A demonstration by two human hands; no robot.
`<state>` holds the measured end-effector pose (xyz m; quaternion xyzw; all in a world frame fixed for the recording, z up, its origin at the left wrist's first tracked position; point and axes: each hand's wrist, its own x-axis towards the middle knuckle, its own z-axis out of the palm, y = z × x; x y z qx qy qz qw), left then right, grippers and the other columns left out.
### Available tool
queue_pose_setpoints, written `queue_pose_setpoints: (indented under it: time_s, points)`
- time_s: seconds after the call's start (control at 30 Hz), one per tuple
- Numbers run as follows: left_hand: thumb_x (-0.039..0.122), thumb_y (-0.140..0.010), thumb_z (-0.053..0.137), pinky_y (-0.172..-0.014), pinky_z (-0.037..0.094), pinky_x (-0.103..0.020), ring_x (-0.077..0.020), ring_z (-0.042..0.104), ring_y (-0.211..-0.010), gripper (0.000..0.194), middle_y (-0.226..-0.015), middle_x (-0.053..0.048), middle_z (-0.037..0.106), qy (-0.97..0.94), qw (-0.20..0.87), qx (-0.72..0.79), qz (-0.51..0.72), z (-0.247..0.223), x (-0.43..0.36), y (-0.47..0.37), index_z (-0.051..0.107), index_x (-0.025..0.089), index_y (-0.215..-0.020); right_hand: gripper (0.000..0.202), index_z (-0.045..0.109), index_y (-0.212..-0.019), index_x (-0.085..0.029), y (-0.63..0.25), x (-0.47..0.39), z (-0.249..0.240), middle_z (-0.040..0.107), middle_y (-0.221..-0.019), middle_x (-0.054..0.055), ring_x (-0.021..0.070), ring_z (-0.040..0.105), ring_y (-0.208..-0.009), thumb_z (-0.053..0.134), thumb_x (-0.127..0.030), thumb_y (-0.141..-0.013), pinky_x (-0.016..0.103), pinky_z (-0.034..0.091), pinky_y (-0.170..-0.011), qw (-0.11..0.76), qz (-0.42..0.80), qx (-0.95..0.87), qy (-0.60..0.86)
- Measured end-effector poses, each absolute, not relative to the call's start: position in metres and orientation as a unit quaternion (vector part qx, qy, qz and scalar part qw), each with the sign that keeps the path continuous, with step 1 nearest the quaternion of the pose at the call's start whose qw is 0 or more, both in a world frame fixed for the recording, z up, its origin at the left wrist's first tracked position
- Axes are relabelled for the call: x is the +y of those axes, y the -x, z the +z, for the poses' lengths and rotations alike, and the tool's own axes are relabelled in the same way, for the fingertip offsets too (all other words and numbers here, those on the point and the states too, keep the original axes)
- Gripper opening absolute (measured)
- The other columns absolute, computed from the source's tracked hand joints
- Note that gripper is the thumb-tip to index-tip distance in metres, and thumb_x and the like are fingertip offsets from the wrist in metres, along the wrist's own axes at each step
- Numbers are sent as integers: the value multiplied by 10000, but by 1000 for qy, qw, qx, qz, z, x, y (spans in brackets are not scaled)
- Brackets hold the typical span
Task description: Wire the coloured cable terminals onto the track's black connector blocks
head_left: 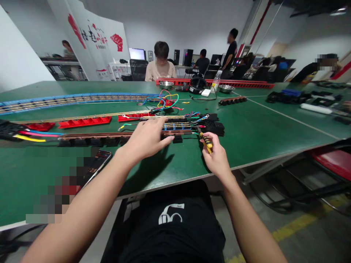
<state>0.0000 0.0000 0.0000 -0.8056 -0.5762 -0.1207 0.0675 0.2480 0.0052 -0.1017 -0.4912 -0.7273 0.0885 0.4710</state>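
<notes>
While tool [208,144] handheld, banner lettering [95,37] unclear.

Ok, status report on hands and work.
Left hand spread over strips. Right hand gripping yellow-black tool. Possible snag: blue wires just beyond tool.

The light was moderate, with a pale lamp [338,11] glowing at upper right. The left hand [146,138] threw a soft shadow on the table [260,135]. The edges were stretched, the background was slightly blurred, and mosaic covered part of the phone [105,155].
</notes>
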Motion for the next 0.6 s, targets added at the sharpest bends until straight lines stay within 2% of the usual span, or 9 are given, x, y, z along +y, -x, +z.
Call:
queue_pose_setpoints:
  time_s: [0.13,0.3,0.43,0.6]
  points:
    - [614,-908,371,-1018,368,-447,-324,517,-1234,640,-1325,-180,569,805,80,-581,-90,-22,56,-18,492,132,-1312,583,530,-1264,-225,-248,5,-103,631,-1228,80,210,613,-1114,411,0,-740,343,490,-935,422,39,-779,462]
    - [692,-902,227,-1059,317,-502,-341,416,-1327,774,-1438,-196,467,795,65,-593,-108,-53,73,-22,440,127,-1386,598,589,-1261,-246,-246,3,-104,642,-1163,68,211,621,-1024,399,28,-765,331,503,-893,344,-10,-810,475]
    - [698,-901,154,-1058,289,-549,-373,417,-1309,832,-1416,-217,480,789,78,-599,-113,-67,69,-28,418,100,-1415,601,633,-1233,-275,-245,3,-104,656,-1071,62,216,598,-933,427,34,-761,328,506,-833,298,-68,-818,488]
    - [729,-879,159,-1049,283,-561,-385,441,-1270,875,-1358,-225,526,783,85,-603,-124,-72,69,-31,413,94,-1425,619,678,-1166,-321,-243,1,-102,654,-1036,47,211,540,-828,458,50,-721,321,496,-749,266,-115,-817,499]
